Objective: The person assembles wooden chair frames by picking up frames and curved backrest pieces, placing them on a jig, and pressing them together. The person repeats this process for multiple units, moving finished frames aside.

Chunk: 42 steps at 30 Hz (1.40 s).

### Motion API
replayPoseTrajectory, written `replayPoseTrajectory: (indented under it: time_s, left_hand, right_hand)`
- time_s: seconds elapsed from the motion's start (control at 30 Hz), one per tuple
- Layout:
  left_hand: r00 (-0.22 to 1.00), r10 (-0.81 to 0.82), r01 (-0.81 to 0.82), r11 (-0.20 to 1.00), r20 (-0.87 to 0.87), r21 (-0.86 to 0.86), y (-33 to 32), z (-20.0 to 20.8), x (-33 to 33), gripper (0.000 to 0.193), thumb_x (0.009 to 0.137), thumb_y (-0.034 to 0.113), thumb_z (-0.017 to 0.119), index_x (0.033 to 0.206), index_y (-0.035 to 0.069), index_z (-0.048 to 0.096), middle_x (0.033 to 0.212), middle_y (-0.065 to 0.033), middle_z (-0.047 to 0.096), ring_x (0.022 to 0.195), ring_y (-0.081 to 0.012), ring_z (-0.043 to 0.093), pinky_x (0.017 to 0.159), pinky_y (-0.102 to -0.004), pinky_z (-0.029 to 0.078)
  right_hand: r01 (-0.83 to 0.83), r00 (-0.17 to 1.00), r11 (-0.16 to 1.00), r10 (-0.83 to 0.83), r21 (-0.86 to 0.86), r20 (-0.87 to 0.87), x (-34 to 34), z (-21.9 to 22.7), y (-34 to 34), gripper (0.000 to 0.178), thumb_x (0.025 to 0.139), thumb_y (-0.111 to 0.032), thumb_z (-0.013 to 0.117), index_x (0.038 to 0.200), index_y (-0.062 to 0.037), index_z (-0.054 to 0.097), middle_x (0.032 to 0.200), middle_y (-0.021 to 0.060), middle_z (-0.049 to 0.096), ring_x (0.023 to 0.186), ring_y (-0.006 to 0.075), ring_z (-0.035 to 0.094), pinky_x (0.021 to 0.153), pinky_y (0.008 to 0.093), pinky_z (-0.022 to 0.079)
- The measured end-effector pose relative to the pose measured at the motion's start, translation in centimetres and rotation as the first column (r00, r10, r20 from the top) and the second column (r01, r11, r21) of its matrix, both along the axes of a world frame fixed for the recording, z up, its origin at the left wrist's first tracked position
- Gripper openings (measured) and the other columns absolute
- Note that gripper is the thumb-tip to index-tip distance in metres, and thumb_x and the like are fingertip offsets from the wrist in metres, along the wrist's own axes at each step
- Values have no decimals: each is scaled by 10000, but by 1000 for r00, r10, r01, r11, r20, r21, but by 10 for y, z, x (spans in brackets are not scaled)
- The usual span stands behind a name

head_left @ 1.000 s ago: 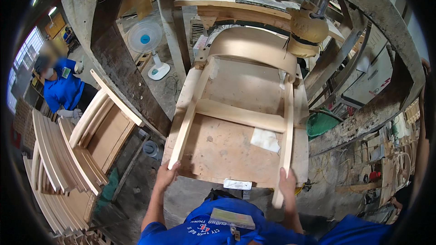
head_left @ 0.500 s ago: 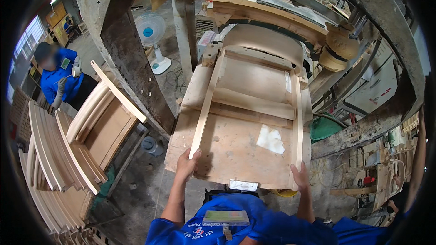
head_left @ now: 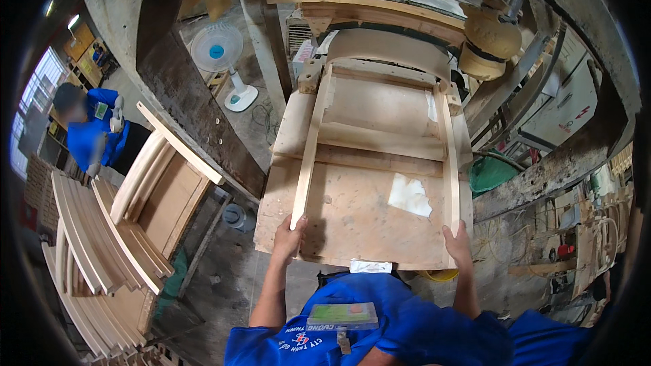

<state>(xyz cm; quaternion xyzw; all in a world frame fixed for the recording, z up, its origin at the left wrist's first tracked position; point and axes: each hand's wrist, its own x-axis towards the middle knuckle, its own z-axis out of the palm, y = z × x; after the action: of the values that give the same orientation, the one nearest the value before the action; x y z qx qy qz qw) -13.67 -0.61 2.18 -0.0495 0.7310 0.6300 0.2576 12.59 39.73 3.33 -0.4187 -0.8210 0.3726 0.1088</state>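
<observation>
Pale wooden chair-back frame (head_left: 380, 135) lies flat on the plywood jig board (head_left: 352, 224); left hand (head_left: 290, 237) grips its left rail end, right hand (head_left: 458, 244) clasps the right; positioning step, likely needing an even, square push

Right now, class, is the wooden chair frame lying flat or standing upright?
Lying flat: the chair frame rests on the plywood board, with the left hand and right hand gripping its rail ends.

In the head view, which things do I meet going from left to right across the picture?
Person in blue clothes → stack of curved pale wooden chair frames → white standing fan → left hand → white paper patch on the plywood board → right hand → green bag.
</observation>
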Motion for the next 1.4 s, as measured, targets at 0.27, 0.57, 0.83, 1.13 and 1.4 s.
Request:
replayPoseTrajectory:
  time_s: [0.27, 0.57, 0.83, 1.13, 1.4]
  left_hand:
    - [999, -11, 14, 998, 48, -55, 3, 7, 1, 416, 1007, 409, 671, 1199, 41, 642, 715, 4, 572, 567, -92, 550, 512, -277, 476]
    - [998, -20, 24, 997, 52, -79, 5, 8, 2, 490, 998, 473, 672, 1192, 25, 638, 726, -14, 581, 578, -104, 563, 518, -282, 485]
    - [998, -39, 44, 994, 51, -102, 6, 9, 1, 478, 1015, 450, 653, 1224, 21, 636, 742, -20, 587, 596, -103, 568, 537, -279, 496]
    - [998, -38, 45, 993, 57, -113, 7, 10, 1, 412, 1019, 401, 638, 1205, 34, 635, 742, -14, 587, 588, -106, 570, 534, -284, 498]
    - [1000, -11, 12, 991, 13, -136, 6, 3, 2, 419, 1017, 421, 640, 1187, 37, 638, 731, -17, 588, 592, -106, 572, 538, -288, 500]
  right_hand:
    - [-7, 992, 953, -32, -303, -125, 23, -1, -7, 490, 950, -190, 710, 1366, 1, 537, 1211, 153, 690, 1103, 230, 650, 977, 379, 504]
    - [110, 985, 913, -153, -393, -80, 24, 10, -20, 420, 963, -126, 674, 1343, 0, 547, 1162, 114, 674, 1027, 187, 631, 888, 349, 533]
    - [127, 985, 908, -162, -399, -55, 27, 6, -18, 398, 970, -133, 666, 1327, -7, 540, 1056, 91, 668, 843, 159, 635, 658, 329, 548]
    - [124, 980, 923, -171, -364, -101, 27, 0, -18, 381, 972, -135, 662, 1314, -14, 545, 1014, 76, 660, 769, 143, 619, 586, 318, 529]
    - [145, 977, 921, -190, -361, -93, 25, 1, -19, 380, 963, -120, 662, 1312, -18, 555, 1011, 78, 667, 751, 144, 623, 573, 325, 523]
